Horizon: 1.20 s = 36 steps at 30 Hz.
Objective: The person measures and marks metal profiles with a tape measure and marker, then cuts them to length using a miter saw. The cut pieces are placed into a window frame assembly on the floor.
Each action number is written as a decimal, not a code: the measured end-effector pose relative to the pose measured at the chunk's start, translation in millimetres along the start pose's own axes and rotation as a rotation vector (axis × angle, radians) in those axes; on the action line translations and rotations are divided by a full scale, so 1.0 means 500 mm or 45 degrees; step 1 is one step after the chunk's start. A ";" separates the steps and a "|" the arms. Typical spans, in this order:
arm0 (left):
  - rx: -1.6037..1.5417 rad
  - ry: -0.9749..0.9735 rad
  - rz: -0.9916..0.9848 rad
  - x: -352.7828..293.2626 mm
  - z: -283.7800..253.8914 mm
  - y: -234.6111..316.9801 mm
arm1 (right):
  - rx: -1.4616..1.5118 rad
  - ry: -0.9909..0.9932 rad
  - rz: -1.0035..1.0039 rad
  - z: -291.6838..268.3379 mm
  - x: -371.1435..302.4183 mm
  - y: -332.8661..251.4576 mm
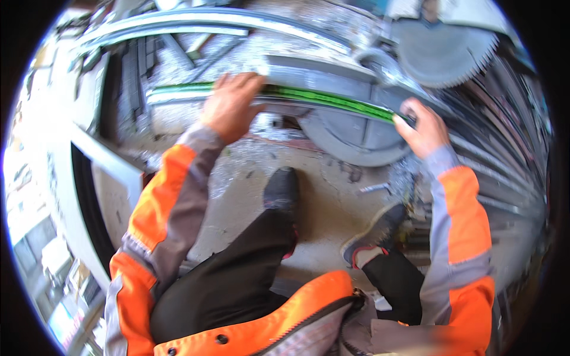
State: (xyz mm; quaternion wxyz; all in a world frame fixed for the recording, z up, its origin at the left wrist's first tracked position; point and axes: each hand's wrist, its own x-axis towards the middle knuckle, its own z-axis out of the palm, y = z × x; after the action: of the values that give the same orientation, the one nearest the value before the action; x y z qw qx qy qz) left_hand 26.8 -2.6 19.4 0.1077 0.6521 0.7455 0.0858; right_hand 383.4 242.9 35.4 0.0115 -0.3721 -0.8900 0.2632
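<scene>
A long, narrow metal profile with a bright green face point(326, 99) lies crosswise over the round grey base of a saw point(347, 142). My left hand point(230, 108) is laid over the profile left of its middle, fingers curled across it. At the profile's right end, my right hand point(426, 129) grips it between thumb and fingers, next to a small dark part I cannot make out. A toothed circular saw blade point(445, 54) stands beyond my right hand, apart from it. Slight motion blur softens both hands.
Long pale metal bars point(202, 21) lie at the back left. Many more lengths point(496, 157) are stacked on the right. Shiny shavings point(237, 169) litter the floor around my shoes point(282, 190). A white frame point(107, 157) stands at the left.
</scene>
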 end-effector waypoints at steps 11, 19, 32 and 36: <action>-0.171 0.215 0.182 -0.099 -0.133 0.072 | 0.052 0.085 -0.075 -0.012 -0.163 -0.176; -0.172 0.281 0.219 -0.251 -0.201 0.083 | 0.154 -0.123 -0.273 0.037 -0.326 -0.254; -0.039 0.348 0.174 -0.466 -0.282 0.097 | 0.398 -0.309 -0.164 0.137 -0.432 -0.325; -0.055 0.666 -0.056 -0.550 -0.319 0.098 | 0.396 -0.255 -0.098 0.136 -0.425 -0.400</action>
State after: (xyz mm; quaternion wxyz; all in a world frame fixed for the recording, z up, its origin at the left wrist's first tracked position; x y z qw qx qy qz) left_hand 65.0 -266.4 199.5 -0.0730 0.5888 0.7601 0.2650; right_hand 391.0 -47.5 109.6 -0.0096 -0.3033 -0.8489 0.4327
